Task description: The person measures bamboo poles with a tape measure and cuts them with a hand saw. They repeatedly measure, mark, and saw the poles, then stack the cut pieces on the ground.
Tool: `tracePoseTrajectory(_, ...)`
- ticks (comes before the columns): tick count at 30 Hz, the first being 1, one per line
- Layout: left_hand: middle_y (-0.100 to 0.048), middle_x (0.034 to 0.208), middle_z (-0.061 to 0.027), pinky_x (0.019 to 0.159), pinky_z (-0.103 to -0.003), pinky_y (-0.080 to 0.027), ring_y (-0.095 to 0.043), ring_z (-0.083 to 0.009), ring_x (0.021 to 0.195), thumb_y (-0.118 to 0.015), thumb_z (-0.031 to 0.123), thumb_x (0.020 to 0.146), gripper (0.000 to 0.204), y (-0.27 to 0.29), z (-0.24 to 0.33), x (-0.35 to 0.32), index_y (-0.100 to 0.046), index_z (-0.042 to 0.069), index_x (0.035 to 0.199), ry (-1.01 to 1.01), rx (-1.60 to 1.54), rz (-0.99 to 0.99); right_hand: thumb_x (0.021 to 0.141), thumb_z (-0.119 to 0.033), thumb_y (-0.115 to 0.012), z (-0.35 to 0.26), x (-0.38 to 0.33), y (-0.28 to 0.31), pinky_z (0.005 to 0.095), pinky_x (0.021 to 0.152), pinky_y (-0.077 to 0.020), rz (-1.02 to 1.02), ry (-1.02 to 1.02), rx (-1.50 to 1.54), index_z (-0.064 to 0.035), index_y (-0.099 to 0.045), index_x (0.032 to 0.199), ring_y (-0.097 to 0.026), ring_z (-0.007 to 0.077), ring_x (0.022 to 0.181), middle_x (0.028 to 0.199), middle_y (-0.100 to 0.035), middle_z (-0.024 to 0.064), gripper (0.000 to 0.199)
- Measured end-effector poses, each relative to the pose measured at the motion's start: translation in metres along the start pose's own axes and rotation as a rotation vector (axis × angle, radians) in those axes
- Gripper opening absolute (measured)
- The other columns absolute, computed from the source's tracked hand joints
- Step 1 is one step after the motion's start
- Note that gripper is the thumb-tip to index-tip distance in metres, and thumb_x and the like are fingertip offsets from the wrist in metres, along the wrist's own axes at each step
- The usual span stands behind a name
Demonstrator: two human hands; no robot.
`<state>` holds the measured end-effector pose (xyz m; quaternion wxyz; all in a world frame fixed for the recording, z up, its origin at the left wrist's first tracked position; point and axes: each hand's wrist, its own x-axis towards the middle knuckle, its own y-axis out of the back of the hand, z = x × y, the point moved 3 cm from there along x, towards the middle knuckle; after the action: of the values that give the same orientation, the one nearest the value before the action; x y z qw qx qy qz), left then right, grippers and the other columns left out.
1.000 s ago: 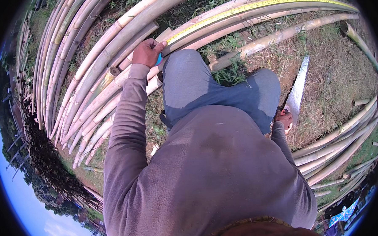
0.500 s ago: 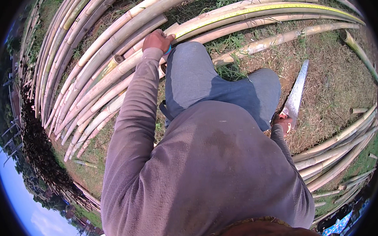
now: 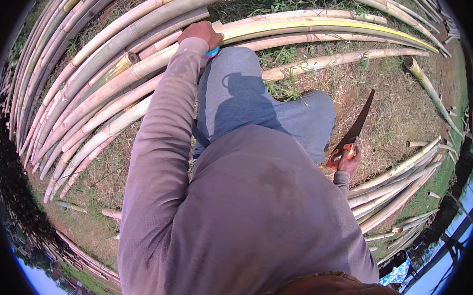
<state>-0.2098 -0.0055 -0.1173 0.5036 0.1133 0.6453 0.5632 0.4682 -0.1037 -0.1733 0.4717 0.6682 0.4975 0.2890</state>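
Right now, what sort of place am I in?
Probably an outdoor bamboo work yard: long poles lie in rows on grassy ground, a yellow measuring tape stretches along them, and your right hand holds a handsaw.

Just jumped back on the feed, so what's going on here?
A person's left hand holds the near end of a yellow tape measure, which runs out along the bamboo poles. The right hand grips a saw out over the grass, its blade away from the poles.
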Motion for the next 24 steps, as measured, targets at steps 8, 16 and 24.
tracePoseTrajectory(8, -0.068, 0.134, -0.0142, 0.103, -0.047, -0.051, -0.064, -0.0338, 0.124, -0.06, 0.036, 0.088, 0.047, 0.004, 0.002, 0.001, -0.071, 0.013, 0.127, -0.043, -0.073, -0.055, 0.104, -0.021, -0.06, -0.26, -0.056, 0.122, 0.0384, 0.103, -0.0494, -0.422, 0.316, 0.322, 0.0031, -0.051, 0.147, -0.063, 0.0272, 0.122, 0.135, -0.064, 0.0187, 0.051)
tracePoseTrajectory(16, -0.067, 0.135, -0.0137, 0.103, -0.048, -0.051, -0.063, -0.034, 0.125, -0.061, 0.039, 0.089, 0.048, -0.001, -0.006, 0.009, -0.07, 0.014, 0.129, -0.078, -0.121, -0.058, 0.102, -0.014, -0.062, -0.381, -0.083, 0.074, 0.0335, 0.091, -0.0546, -0.528, 0.689, 0.251, 0.0044, -0.059, 0.139, -0.069, 0.0227, 0.11, 0.131, -0.068, 0.0218, 0.042)
tracePoseTrajectory(24, -0.07, 0.13, -0.0131, 0.099, -0.046, -0.054, -0.067, -0.0336, 0.12, -0.059, 0.026, 0.088, 0.04, 0.007, -0.005, -0.004, -0.074, 0.013, 0.122, -0.078, -0.127, -0.004, 0.103, -0.018, -0.062, -0.39, -0.086, 0.064, 0.0298, 0.076, -0.0563, -0.546, 0.721, 0.231, 0.0065, -0.06, 0.137, -0.07, 0.0175, 0.092, 0.129, -0.068, 0.0229, 0.042)
